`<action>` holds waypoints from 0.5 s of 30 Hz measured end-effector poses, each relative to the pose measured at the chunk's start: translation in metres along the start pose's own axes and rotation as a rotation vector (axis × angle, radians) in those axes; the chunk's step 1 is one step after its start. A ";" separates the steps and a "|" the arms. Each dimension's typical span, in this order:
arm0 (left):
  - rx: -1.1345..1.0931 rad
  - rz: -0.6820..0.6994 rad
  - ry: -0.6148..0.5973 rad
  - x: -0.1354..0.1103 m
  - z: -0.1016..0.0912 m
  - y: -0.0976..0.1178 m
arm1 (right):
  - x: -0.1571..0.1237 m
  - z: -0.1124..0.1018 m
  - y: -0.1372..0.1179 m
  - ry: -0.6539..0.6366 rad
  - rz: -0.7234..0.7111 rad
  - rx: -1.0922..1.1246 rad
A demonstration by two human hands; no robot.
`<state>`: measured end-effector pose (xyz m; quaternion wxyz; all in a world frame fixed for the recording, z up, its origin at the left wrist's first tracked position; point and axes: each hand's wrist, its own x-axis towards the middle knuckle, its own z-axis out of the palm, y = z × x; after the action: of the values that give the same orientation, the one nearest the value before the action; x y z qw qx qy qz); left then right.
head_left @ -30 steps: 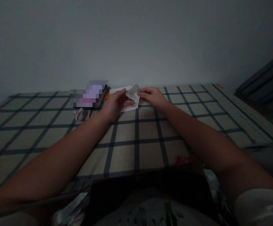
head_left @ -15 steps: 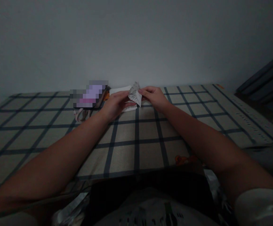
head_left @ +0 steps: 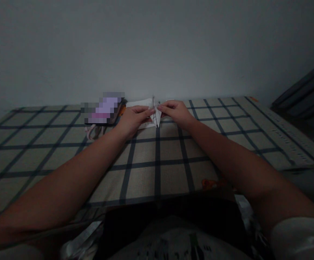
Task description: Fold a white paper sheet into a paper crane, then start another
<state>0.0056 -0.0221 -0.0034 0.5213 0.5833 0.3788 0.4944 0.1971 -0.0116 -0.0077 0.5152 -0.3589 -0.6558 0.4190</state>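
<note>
A small folded piece of white paper (head_left: 157, 117) is held up between my two hands, its pointed end turned down toward me. My left hand (head_left: 135, 117) pinches its left side, thumb on the near face. From the right, my right hand (head_left: 175, 111) grips the other side between thumb and fingers. Dark marks show faintly on the folded paper, too small to read. Behind and below my left hand lies a flat white sheet (head_left: 138, 103) on the cloth, partly covered by that hand.
A checked tablecloth (head_left: 170, 177) covers the table. Left of my hands, a phone with a lit purple screen (head_left: 107, 107) leans, partly blurred, with a pale strap (head_left: 92, 131) in front. A plain wall (head_left: 157, 47) rises behind the table. Dark slats (head_left: 305, 86) stand at the far right.
My left thumb has moved onto the near face of the folded paper. The paper has turned and its upper part looks narrower. The phone and white sheet stay put.
</note>
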 end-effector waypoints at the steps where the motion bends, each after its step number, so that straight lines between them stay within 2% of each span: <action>1: 0.009 -0.005 0.010 0.000 0.000 0.000 | 0.000 0.000 0.000 -0.007 -0.006 -0.011; 10: 0.067 0.013 0.093 0.002 0.000 -0.003 | -0.001 -0.001 0.002 -0.057 -0.060 -0.041; 15: -0.073 -0.008 -0.017 0.000 0.001 -0.002 | 0.001 -0.002 0.002 0.007 -0.034 -0.019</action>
<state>0.0068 -0.0218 -0.0051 0.5475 0.5665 0.3583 0.5010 0.1988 -0.0093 -0.0094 0.5212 -0.3544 -0.6640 0.4025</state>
